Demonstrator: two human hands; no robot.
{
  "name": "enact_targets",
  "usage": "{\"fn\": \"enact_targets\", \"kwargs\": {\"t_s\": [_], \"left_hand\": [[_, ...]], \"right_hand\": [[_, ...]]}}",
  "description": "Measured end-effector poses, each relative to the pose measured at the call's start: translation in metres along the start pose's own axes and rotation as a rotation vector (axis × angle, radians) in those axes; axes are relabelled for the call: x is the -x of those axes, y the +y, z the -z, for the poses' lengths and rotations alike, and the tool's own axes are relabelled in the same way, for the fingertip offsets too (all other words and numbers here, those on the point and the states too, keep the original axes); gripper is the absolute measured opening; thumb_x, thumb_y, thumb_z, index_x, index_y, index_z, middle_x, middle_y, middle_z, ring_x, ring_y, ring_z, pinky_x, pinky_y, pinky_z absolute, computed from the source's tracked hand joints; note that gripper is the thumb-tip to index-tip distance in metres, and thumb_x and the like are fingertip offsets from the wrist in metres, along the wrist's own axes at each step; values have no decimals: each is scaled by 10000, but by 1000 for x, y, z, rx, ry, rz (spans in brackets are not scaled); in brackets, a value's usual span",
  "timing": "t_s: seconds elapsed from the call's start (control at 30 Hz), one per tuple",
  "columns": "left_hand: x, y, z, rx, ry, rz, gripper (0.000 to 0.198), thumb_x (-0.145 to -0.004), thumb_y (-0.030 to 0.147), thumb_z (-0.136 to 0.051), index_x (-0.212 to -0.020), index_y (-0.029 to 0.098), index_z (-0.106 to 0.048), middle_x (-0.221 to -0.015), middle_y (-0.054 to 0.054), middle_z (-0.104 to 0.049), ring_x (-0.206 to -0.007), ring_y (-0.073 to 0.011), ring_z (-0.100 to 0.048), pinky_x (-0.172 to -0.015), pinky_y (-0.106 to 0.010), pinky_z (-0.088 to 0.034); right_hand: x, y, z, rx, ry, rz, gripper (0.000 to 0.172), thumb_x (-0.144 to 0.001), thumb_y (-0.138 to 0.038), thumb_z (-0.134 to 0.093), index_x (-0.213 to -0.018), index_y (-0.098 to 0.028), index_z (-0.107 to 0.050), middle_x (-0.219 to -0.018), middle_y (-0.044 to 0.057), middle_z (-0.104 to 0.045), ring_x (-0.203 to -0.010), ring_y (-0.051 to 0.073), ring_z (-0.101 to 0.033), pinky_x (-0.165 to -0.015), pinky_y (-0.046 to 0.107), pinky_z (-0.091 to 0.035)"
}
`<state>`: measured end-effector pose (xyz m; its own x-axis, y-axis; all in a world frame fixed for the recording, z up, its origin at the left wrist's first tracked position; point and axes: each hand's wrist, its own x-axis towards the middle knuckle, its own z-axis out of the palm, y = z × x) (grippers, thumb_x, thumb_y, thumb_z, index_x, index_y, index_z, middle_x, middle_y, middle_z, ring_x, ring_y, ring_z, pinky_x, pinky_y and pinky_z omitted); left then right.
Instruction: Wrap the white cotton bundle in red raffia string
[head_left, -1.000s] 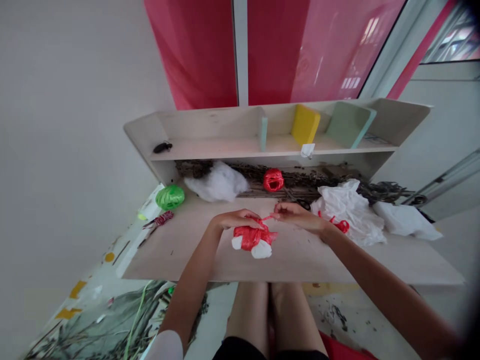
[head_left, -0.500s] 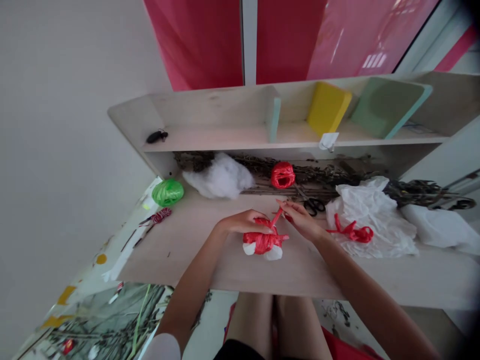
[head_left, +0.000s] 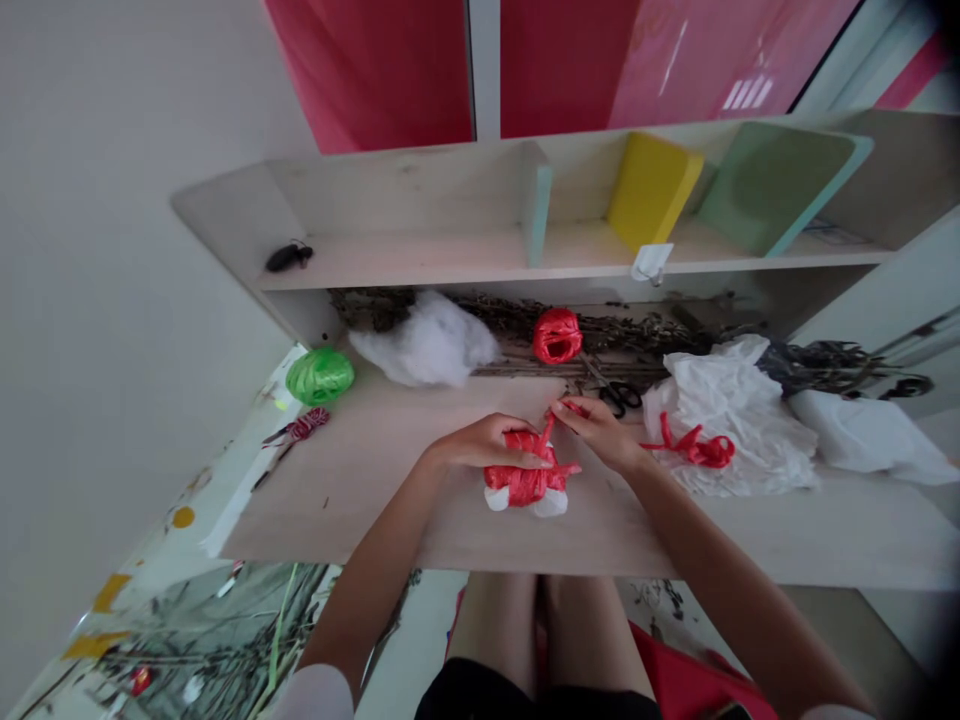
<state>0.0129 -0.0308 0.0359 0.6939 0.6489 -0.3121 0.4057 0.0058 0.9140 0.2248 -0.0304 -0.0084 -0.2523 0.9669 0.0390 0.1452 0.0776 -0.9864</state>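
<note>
Left hand (head_left: 486, 443) fingers curled on red-wrapped bundle (head_left: 525, 487), counter (head_left: 352, 470) front edge; right hand (head_left: 604, 436) fingers pinch red strip (head_left: 550, 430). Best pull strip taut, bundle pinned.

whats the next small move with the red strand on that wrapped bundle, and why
Probably pull the red strand taut with the right hand while the left hand pins the bundle. The strand runs from the wrapping up into the right hand's pinch, and white stuffing bulges out below, so the wrap looks not yet cinched.
</note>
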Motion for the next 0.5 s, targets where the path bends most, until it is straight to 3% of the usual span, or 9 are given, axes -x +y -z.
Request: {"fn": "enact_targets", "kwargs": {"t_s": [0.17, 0.3, 0.5], "left_hand": [[0, 0, -3, -60, 22, 18, 579, -611, 510, -783, -1043, 146, -657, -912, -18, -661, -827, -176, -594, -699, -250, -437], [-1, -2, -3, -28, 72, -47, 587, -604, 476, -799, -1071, 161, -633, -1050, -60, -661, -965, -218, -608, -813, -284, -459], [-1, -3, -6, -18, 80, -6, 848, -539, 453, -847, -1255, 180, -484, -1191, -125, -605, -1062, -257, -597, -888, -369, -472]], "right_hand": [[3, -7, -1, 218, 82, 144, 484, -830, -624, -537, -642, -182, -602, -594, -8, -477, -591, 131, -420, -584, 265, -359], [4, -6, -1, 237, 119, 167, 481, -845, -615, -527, -616, -194, -555, -586, -8, -453, -581, 133, -405, -574, 271, -355], [6, -10, -7, 247, 146, 181, 489, -833, -639, -524, -611, -204, -544, -602, 9, -500, -602, 149, -448, -603, 283, -377]]}}
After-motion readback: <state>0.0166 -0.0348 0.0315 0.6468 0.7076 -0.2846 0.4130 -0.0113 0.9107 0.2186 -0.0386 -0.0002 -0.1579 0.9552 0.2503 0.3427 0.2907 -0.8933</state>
